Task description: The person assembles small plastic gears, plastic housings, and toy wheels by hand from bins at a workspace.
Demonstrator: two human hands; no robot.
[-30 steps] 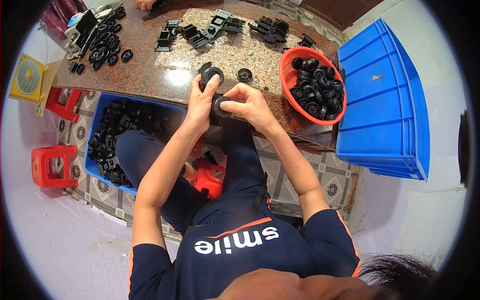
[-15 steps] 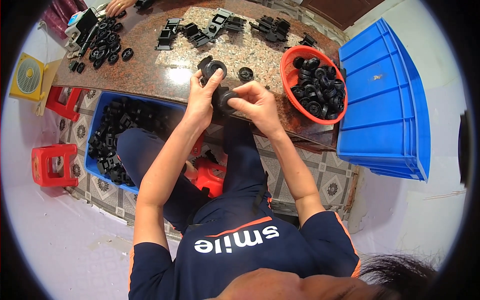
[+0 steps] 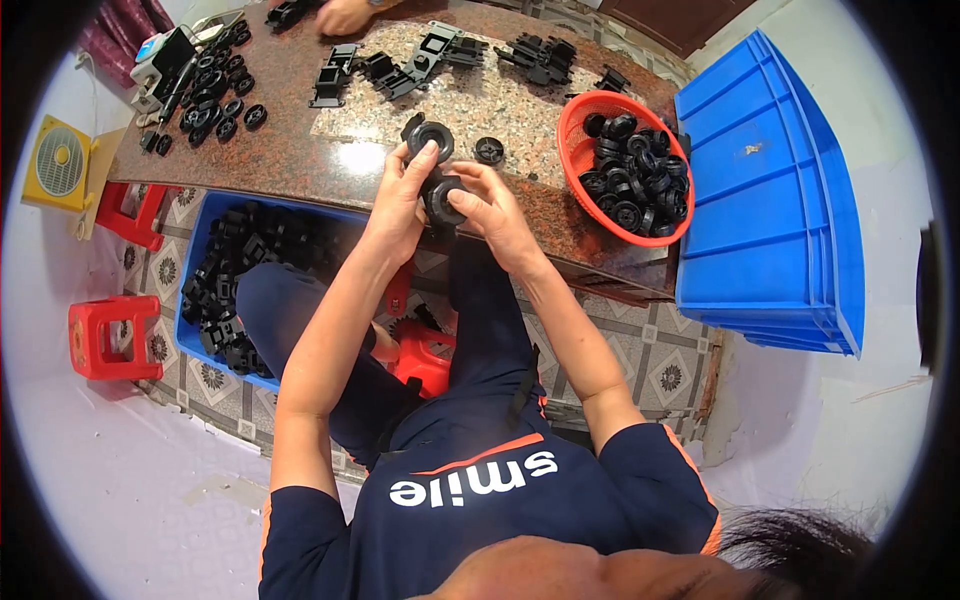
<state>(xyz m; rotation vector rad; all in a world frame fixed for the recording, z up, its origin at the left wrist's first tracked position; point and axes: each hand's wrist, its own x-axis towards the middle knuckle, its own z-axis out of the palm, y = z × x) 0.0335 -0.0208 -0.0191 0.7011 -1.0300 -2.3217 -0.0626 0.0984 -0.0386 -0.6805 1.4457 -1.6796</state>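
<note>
Work piece: a far wheel (image 3: 430, 143) and a near wheel (image 3: 442, 203), both black, are sitting with a black part (image 3: 411, 124) over the near edge of the tabletop (image 3: 270, 140).
Left hand (image 3: 400, 200): fingers are wrapping the work piece, the thumb resting on the far wheel.
Right hand (image 3: 497, 212): fingers are closing narrowly about the near wheel, the thumb lying on its face.
Step, by judgement: the near wheel is being fitted or pressed into place; the join is hiding, so its seating cannot be told.
Next move, by judgement: the fit is calling for a steady left hold and even right-thumb pressure, the wheel facing squarely.
In the way: a loose wheel (image 3: 489, 151) is lying just beyond the right hand; black is hiding against black.
Right: a red basket (image 3: 645, 239) is holding more wheels; a blue crate (image 3: 760, 200) is standing beyond it.
Far: black frames (image 3: 390, 75) are lying in a row; another person's hand (image 3: 342, 16) is resting near the far edge.
Far left: a wheel heap (image 3: 207, 95) is spreading.
Near left, below: a blue bin (image 3: 181, 320) is holding black pieces.
</note>
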